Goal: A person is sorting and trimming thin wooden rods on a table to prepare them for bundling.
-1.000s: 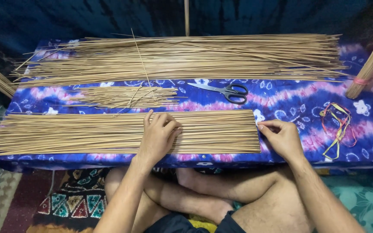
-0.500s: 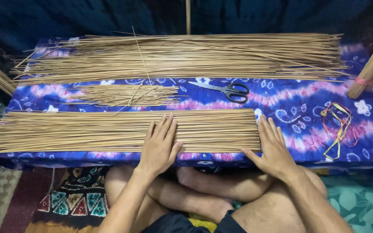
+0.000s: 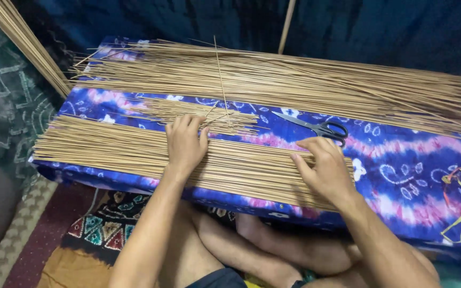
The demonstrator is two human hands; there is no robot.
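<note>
I see the near bundle of thin tan sticks (image 3: 134, 152) lying flat along the front edge of the low table covered in blue and purple tie-dye cloth (image 3: 401, 170), which keeps the rods parallel. The left hand (image 3: 185, 144) rests palm-down on this bundle, fingers extended and nearly together, pressing rather than gripping. The right hand (image 3: 324, 170) sits at the bundle's right end, fingers curled against the stick tips, apparently squaring them; no stick is enclosed. Behind the bundle: one small loose sheaf of sticks (image 3: 198, 113), one pair of black-handled scissors (image 3: 316, 128), one large stick pile (image 3: 294, 82). Count: three stick groups, one pair of scissors.
</note>
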